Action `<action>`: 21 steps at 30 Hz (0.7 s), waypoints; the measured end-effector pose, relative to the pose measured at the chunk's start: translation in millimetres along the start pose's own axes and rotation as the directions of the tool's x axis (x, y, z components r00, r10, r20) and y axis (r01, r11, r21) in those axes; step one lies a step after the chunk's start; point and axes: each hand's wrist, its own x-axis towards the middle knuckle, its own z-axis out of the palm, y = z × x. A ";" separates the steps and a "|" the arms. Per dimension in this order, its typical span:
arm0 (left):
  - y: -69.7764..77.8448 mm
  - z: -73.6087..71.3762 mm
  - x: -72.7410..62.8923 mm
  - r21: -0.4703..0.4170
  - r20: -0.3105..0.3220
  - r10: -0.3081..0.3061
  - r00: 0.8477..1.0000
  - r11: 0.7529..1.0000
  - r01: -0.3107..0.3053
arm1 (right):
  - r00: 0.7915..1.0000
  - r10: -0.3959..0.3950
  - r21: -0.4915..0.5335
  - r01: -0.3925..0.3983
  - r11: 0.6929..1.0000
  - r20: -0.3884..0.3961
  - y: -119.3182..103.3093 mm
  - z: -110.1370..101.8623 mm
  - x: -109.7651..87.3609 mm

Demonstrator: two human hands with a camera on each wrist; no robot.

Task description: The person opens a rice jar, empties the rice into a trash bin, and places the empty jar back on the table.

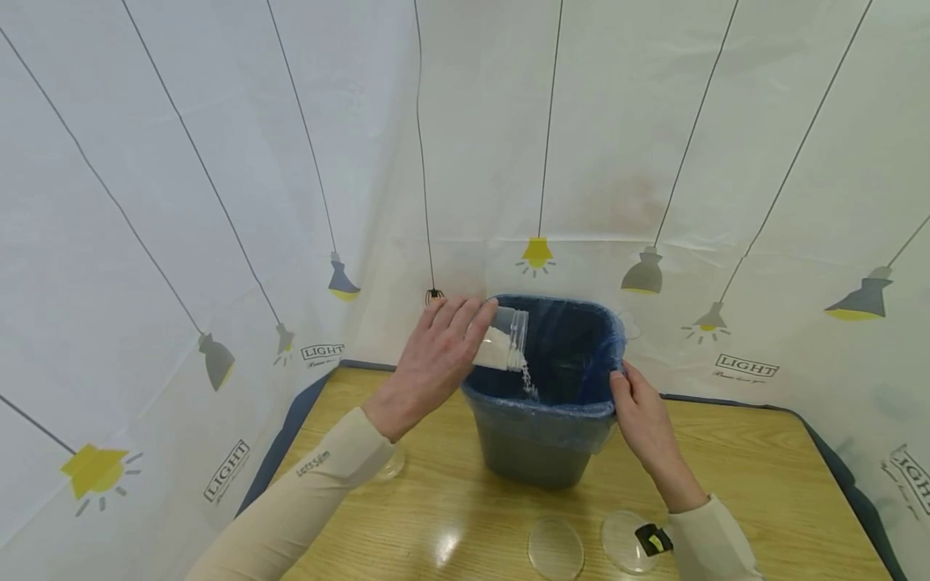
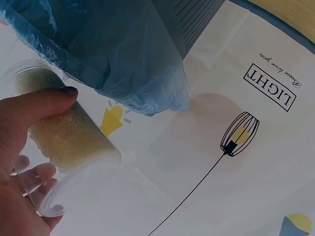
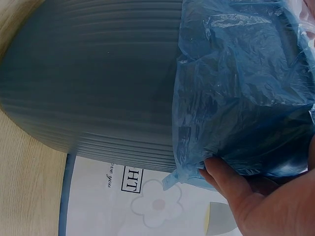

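Note:
My left hand grips a clear plastic jar, tipped on its side over the near left part of a bin. White granules spill from the jar's mouth into the bin. In the left wrist view, the thumb lies along the jar and the contents look pale yellow. A thin blue bag lines the grey bin and folds over its rim. At the right side of that rim, my right hand pinches the bag and edge; its fingers press on the blue plastic.
Two clear round lids lie on the wooden table in front of the bin. A small black and yellow piece is on the right one. Another clear round item shows partly behind my left forearm. Lamp-printed white sheeting surrounds the table.

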 end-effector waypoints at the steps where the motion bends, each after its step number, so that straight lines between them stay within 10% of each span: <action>1: 0.2 0.5 0.0 -0.005 -0.006 0.003 1.000 1.000 -0.003 | 1.000 0.002 0.000 -0.002 1.000 0.002 0.0 -0.1 -0.3; 21: 4.7 3.5 -3.8 0.010 0.062 0.048 0.997 0.999 -0.048 | 1.000 0.012 0.000 -0.012 1.000 0.013 -1.5 -0.9 -1.8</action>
